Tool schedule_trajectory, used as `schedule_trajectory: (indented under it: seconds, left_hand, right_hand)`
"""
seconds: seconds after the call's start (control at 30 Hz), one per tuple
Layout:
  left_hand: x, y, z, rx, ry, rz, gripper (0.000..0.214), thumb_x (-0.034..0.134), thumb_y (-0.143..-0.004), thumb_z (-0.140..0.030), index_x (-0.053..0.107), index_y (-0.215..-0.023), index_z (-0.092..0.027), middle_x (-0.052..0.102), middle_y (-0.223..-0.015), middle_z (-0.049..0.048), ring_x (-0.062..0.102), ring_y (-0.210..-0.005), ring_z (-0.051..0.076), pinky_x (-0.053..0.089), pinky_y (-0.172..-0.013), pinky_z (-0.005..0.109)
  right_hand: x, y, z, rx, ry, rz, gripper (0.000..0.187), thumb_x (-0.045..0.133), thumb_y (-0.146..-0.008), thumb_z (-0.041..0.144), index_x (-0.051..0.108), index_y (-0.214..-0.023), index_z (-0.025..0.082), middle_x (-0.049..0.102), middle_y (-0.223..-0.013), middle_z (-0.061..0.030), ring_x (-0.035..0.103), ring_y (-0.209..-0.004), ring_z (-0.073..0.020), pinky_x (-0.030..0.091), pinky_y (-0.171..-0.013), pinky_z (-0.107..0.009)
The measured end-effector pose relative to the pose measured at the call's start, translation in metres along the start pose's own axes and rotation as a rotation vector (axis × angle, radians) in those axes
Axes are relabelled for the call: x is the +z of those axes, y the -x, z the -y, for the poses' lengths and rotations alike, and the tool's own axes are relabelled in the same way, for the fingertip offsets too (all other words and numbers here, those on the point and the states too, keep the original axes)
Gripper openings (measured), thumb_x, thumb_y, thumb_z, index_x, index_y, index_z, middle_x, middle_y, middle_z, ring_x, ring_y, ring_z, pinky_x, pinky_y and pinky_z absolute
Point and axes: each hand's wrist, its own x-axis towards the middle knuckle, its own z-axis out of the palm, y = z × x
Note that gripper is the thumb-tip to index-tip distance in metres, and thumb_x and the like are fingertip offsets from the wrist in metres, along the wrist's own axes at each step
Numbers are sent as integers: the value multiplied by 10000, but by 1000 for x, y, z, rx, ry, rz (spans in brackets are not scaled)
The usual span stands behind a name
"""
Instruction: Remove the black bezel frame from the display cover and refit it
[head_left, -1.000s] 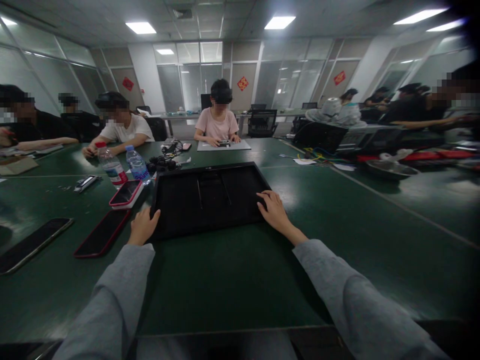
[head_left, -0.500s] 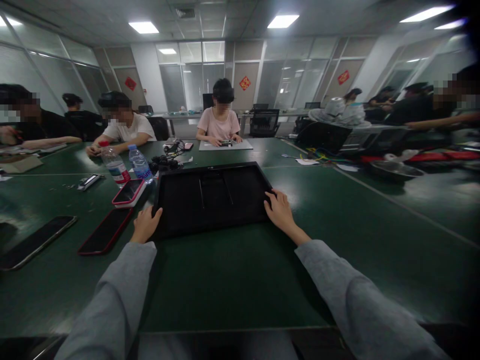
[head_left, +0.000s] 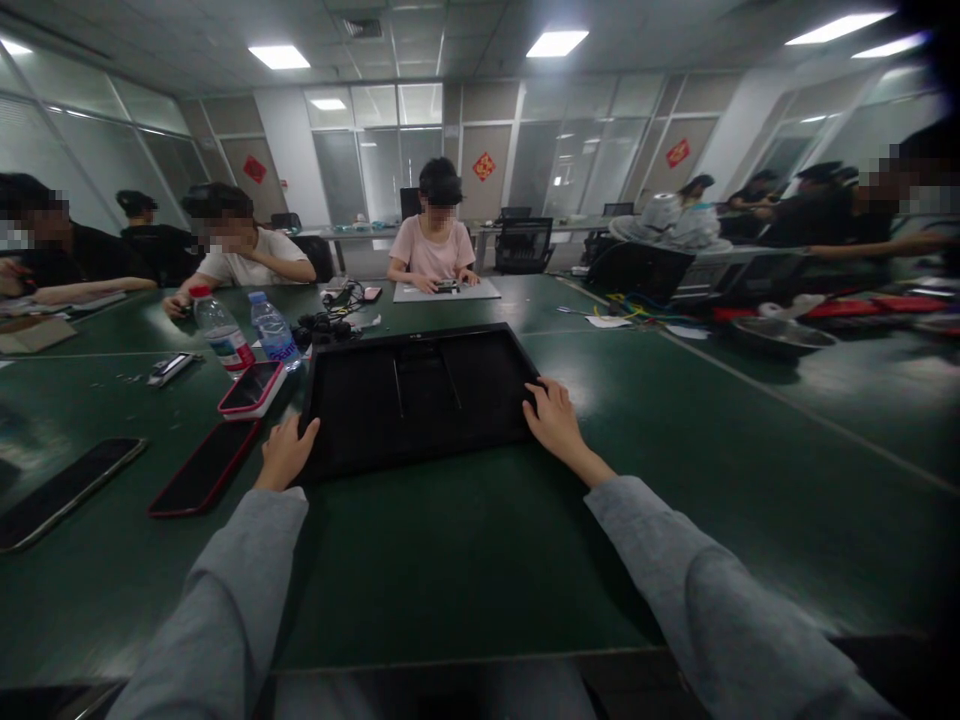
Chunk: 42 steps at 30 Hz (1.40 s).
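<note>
A wide black monitor (head_left: pixel 360 410) with a raised rim lies flat on the green table in front of me. Two thin pale lines and a darker rectangle show on its surface, and a small pale mark sits on the far rim. My left hand (head_left: pixel 285 450) grips its near left corner, thumb over the rim and fingers along the outer side. On the opposite side, my right hand (head_left: pixel 553 415) holds the right edge, fingertips curled onto the rim. The underside of the monitor is hidden.
To the left lie a red-edged phone (head_left: pixel 206 468), another dark phone (head_left: pixel 71 490) and a pink-framed device (head_left: pixel 253 388). Two plastic bottles (head_left: pixel 274 330) and black cables (head_left: pixel 326 328) stand near the far left corner. A metal bowl (head_left: pixel 784 338) sits right. Co-workers (head_left: pixel 433 240) sit around the table.
My view has shifted slightly; both hands keep their places on the monitor. Across the table at left, a person in a white shirt has raised one hand to the face.
</note>
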Motion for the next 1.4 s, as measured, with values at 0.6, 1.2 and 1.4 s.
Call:
schedule_trajectory:
  seconds: [0.6,1.2,1.4]
  left_hand:
    - [-2,2,-4,-5,-25,0,615,324,-945,-540,550,-1336,-123,577,-1373,214,489,-1305,392,406,-1022,578]
    - [-3,1,-4,-3,-19,15,628,316,-948,-558,544,-1338,-120,564,-1396,209,481,-1308,397,396,-1030,581]
    - [-2,1,-2,4,-36,10,614,321,-953,-545,539,-1346,-126,565,-1396,203,480,-1315,381,405,-1034,549]
  right_hand:
    - [-5,-8,-10,37,-67,-159,403,436,-880,269,582,-1230,134,493,-1229,-203,478,-1183,-327,412,-1052,-539]
    - [14,-6,-35,221,-295,-55,460,477,-830,326,526,-1257,159,624,-1205,-173,598,-1110,-307,477,-994,-515]
    - [19,-7,-38,218,-308,-67,460,469,-815,311,526,-1245,161,627,-1201,-169,597,-1119,-306,465,-1009,-518]
